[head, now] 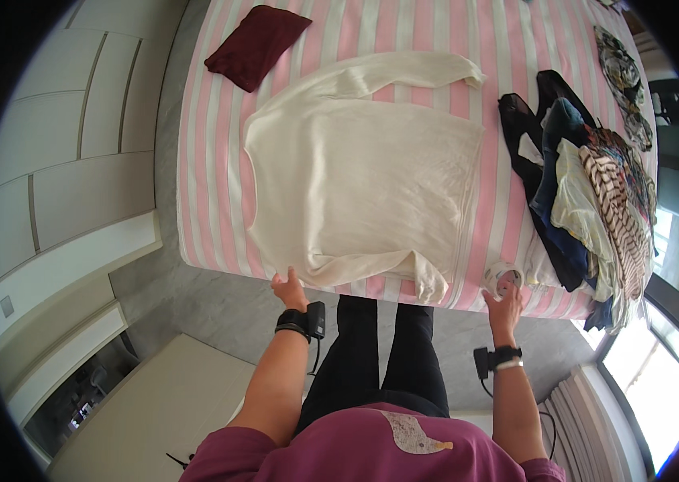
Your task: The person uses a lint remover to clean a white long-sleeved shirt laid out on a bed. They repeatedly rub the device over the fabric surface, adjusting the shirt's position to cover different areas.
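A cream long-sleeved sweater (369,175) lies spread on a bed, its neckline to the left and its hem to the right. The far sleeve stretches along its upper side; the near sleeve is bent across the body, with the cuff by the bed's near edge. My left hand (290,293) is at the sweater's near shoulder, thumb and fingers apart, fingertips at the fabric. Over at the right, my right hand (504,308) has its fingers over the near rim of a whitish ring, apparently a roll of tape (493,272). Whether they grip it is unclear.
The bed has a pink-and-white striped cover (210,199). A folded dark red garment (260,45) lies at its far left. Heaped clothes (586,211) cover the right side, with a patterned cloth (619,72) beyond. Pale cabinets (92,193) stand left, past a strip of grey floor (195,313).
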### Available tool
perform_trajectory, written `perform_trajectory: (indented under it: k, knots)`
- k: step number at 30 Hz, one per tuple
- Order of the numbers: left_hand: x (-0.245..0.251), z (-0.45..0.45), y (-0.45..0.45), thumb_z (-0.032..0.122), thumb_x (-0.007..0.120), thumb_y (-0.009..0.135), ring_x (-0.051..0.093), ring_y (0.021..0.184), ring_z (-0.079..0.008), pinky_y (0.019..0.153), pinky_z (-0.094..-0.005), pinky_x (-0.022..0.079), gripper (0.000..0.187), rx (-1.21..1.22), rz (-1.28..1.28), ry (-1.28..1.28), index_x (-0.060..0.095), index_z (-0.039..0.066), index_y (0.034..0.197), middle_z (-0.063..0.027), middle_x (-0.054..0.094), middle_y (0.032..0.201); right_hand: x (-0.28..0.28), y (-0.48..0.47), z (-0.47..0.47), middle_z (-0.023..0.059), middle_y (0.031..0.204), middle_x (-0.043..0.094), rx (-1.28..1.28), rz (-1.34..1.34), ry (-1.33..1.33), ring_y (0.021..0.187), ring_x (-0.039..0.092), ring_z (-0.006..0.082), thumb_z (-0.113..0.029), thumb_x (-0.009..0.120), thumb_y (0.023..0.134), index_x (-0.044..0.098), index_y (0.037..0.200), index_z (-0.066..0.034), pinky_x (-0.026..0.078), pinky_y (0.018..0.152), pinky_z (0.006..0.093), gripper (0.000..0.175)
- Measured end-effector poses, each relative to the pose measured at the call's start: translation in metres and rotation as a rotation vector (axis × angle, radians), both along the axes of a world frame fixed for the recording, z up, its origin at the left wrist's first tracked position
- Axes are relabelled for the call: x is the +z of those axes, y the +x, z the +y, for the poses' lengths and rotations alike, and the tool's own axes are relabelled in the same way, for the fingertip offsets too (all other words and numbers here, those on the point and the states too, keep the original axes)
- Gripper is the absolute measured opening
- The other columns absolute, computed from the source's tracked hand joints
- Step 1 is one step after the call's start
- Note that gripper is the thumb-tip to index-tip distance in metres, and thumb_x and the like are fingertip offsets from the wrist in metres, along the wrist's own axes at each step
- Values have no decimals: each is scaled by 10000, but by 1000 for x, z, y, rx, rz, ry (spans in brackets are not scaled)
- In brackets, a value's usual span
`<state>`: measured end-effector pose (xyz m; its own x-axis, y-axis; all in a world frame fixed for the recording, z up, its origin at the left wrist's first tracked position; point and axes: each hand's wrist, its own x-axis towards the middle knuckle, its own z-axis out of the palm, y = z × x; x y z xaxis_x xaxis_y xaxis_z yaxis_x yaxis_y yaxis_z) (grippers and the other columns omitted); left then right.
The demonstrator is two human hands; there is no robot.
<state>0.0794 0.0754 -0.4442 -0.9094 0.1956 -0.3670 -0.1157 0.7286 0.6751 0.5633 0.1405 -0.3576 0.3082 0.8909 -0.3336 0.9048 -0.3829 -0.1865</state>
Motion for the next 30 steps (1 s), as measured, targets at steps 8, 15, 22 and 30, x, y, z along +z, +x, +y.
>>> perform_trajectory:
  k: [8, 15, 22, 30]
  knots:
    - [7, 30, -77, 211, 613, 928, 581, 743, -165, 670, -291, 469, 303, 91, -326, 233, 553, -69, 1028, -91, 628, 896, 10, -97, -2, 134, 1140, 603, 252, 409, 0, 1065, 562, 330, -194, 767, 739, 571, 1178, -51, 444, 927, 428, 502]
    - [-18, 38, -144, 299, 559, 949, 516, 671, -112, 605, -237, 404, 232, -82, -483, -96, 574, 107, 1076, 20, 560, 847, -42, -157, -21, 95, 1095, 604, 27, 243, -291, 1066, 546, 328, -194, 705, 716, 569, 984, -78, 432, 899, 434, 322]
    - [-13, 22, -168, 241, 590, 928, 565, 686, -129, 587, -270, 481, 194, -96, -466, 48, 579, 87, 1046, 0, 562, 803, 0, -126, -83, 124, 867, 674, 335, 506, -268, 849, 636, 351, -104, 604, 720, 575, 850, -51, 492, 777, 438, 143]
    - [29, 46, -171, 168, 595, 899, 593, 639, -159, 554, -299, 476, 204, -637, 63, -182, 576, 39, 1056, -60, 608, 760, 58, -115, -91, 170, 852, 679, 57, 640, -595, 782, 663, 323, -47, 522, 755, 655, 925, -59, 518, 721, 390, 216]
